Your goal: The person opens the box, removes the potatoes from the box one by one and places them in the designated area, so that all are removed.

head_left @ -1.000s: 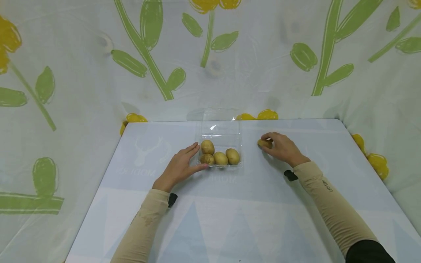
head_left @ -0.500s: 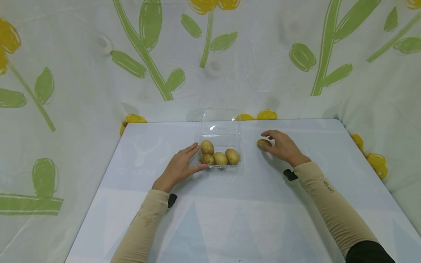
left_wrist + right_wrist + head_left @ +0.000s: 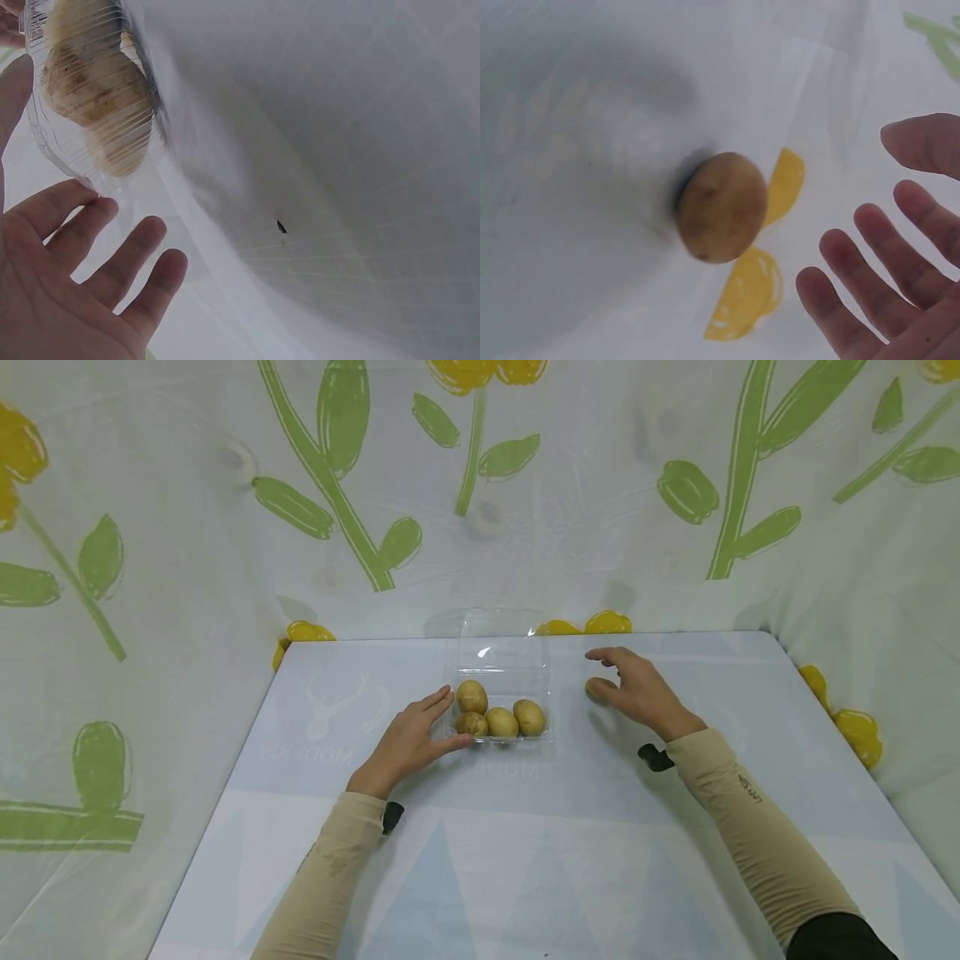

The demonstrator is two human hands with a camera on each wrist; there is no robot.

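In the head view, a clear plastic clamshell box [image 3: 502,653] stands with its lid raised. Several potatoes [image 3: 502,722] lie along its near and left sides. My left hand [image 3: 408,739] is at the box's left side, fingers extended and thumb at the front corner. The left wrist view shows the index fingertip touching the clear wall, with potatoes [image 3: 97,86] visible through it. To the right of the box, a single potato [image 3: 721,208] lies on the table. My right hand [image 3: 641,693] is beside it with fingers spread; the right wrist view shows a gap between them.
The pale table [image 3: 487,860] has printed triangles and faint lettering. Behind it hangs a white curtain [image 3: 585,527] with green stems and yellow flowers, close to the table's back edge.
My right hand has let go of the single potato; its fingers have lifted and spread away from it. The left hand and the box have stayed put.
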